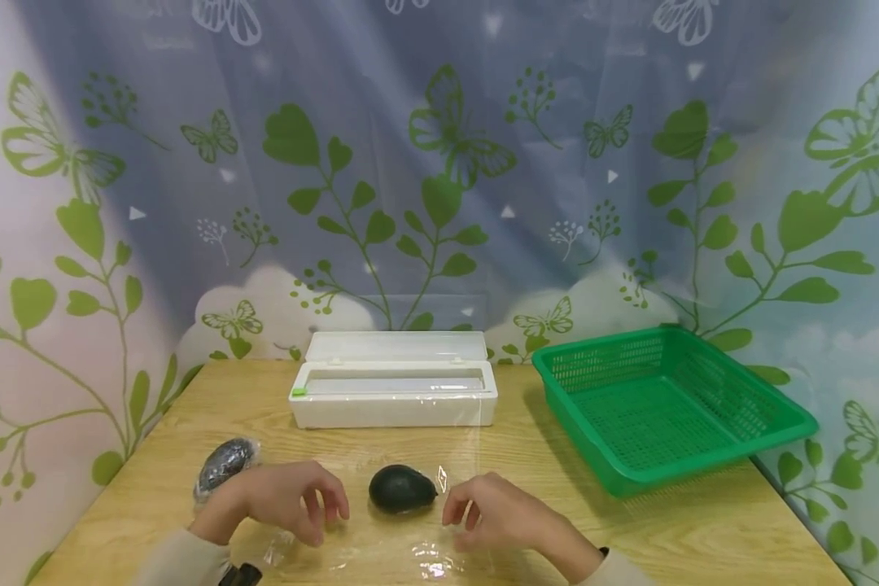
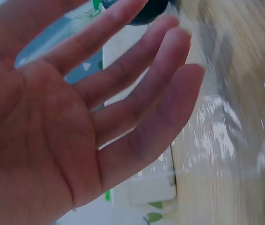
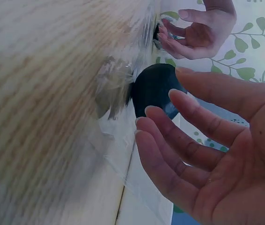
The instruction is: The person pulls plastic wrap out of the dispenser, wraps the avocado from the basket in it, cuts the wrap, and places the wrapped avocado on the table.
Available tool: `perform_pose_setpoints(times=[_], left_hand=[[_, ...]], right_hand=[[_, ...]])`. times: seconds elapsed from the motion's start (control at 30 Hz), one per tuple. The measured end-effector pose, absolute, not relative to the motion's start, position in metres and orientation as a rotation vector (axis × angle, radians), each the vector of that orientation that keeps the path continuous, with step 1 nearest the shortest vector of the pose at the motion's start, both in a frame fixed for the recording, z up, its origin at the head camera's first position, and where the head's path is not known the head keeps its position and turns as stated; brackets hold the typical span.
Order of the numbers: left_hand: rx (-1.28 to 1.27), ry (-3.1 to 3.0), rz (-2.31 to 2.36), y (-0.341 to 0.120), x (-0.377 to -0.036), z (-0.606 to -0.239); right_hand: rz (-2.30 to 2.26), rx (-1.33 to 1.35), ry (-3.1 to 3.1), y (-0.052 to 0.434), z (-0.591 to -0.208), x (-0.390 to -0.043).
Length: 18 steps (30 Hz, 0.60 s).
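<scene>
A dark green avocado lies on a sheet of clear plastic wrap spread over the wooden table. My left hand hovers just left of the avocado with its fingers relaxed and holding nothing. My right hand is just right of it, also with loose fingers and nothing in them. The left wrist view shows an open palm with straight fingers and the avocado beyond them. In the right wrist view the right hand's fingers spread beside the avocado and crinkled wrap.
A second avocado wrapped in film lies at the left behind my left hand. A white plastic-wrap dispenser box with its lid up stands at the table's middle back. A green mesh basket sits at the right. A leaf-patterned curtain hangs behind.
</scene>
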<state>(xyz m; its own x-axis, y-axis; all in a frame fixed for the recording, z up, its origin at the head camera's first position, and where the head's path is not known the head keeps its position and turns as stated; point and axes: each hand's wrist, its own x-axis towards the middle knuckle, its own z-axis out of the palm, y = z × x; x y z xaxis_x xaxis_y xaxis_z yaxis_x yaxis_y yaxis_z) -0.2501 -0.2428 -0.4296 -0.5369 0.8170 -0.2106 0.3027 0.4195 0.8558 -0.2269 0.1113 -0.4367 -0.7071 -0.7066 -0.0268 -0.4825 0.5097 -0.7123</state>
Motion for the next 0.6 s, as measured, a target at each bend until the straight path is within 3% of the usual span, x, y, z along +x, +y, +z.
perform_pose_setpoints(times=[0.2, 0.6], left_hand=[[1.026, 1.99, 1.011, -0.234, -0.255, -0.434], [0.86, 1.986, 0.939, -0.241, -0.252, -0.433]], right_hand=[[-0.977, -0.993, 2.476, 0.11, -0.44, -0.224], [-0.808, -1.042, 2.551, 0.109, -0.45, -0.226]])
